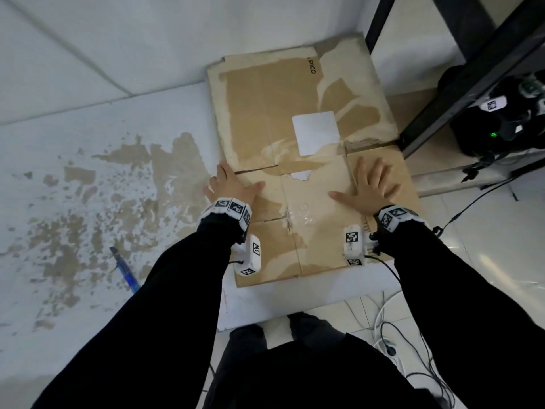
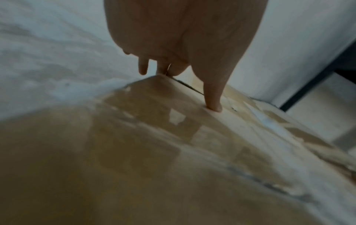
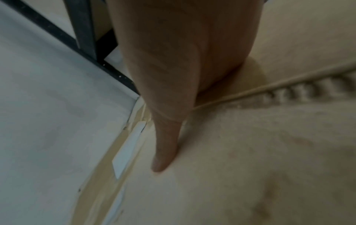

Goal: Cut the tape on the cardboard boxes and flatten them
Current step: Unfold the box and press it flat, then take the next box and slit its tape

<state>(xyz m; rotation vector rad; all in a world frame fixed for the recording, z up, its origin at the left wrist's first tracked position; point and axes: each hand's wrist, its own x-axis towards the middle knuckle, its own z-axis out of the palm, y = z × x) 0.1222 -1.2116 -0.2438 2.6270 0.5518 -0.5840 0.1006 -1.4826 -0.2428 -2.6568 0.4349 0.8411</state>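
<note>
On flattened cardboard (image 1: 265, 113) printed "PICO", both hands, left (image 1: 233, 184) and right (image 1: 368, 187), press spread flat.

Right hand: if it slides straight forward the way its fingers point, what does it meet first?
Probably the foot of the black metal rack, just beyond the fingertips of the right hand lying flat on the flattened cardboard box. Depth is hard to judge.

The white table (image 1: 88, 113), its surface coating worn through in brown patches, carries a flattened cardboard box (image 1: 265, 113) along its right edge and a blue pen (image 1: 126, 271) near its front edge.
</note>
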